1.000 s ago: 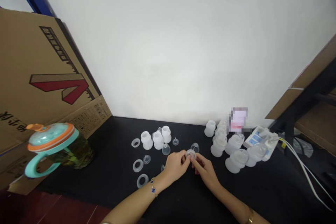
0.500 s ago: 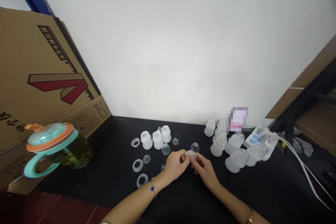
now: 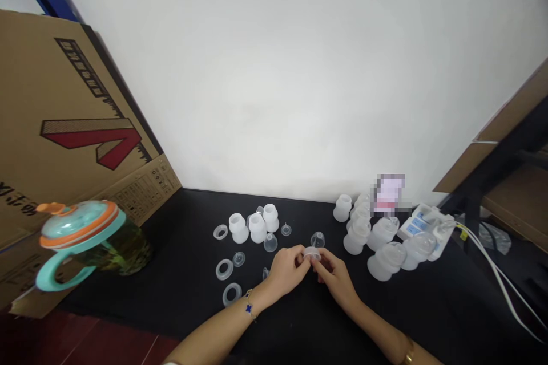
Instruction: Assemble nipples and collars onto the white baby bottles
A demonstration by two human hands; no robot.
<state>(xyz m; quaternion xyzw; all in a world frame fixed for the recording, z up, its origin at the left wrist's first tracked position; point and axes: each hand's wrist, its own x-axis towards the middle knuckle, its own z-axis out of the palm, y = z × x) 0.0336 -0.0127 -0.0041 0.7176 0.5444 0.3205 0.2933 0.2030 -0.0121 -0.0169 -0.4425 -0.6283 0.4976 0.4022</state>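
Note:
Between my two hands is a translucent bottle screw ring (image 3: 312, 252), pinched by the fingers of both. My left hand (image 3: 289, 267) grips its left side; my right hand (image 3: 334, 274) grips the right. Whether a nipple sits inside the ring, I cannot tell. Just behind it a clear dome cap (image 3: 317, 239) rests on the black table. To the left lie loose rings (image 3: 232, 295), a silicone nipple (image 3: 238, 259) and another nipple (image 3: 286, 230). Beyond them stand white open-necked bottles (image 3: 257, 228), with a second dome cap (image 3: 270, 243) in front.
Several bottles (image 3: 357, 236), some dome-capped (image 3: 387, 261), stand at the right beside a white power strip (image 3: 422, 219) with cables. A teal-lidded jug (image 3: 94, 239) of dark liquid stands at the left before a large cardboard box (image 3: 55, 125). A white wall (image 3: 274, 80) rises behind the table.
Both hands stay almost in place, still holding the ring. The view has shifted very slightly; nothing on the table has visibly moved.

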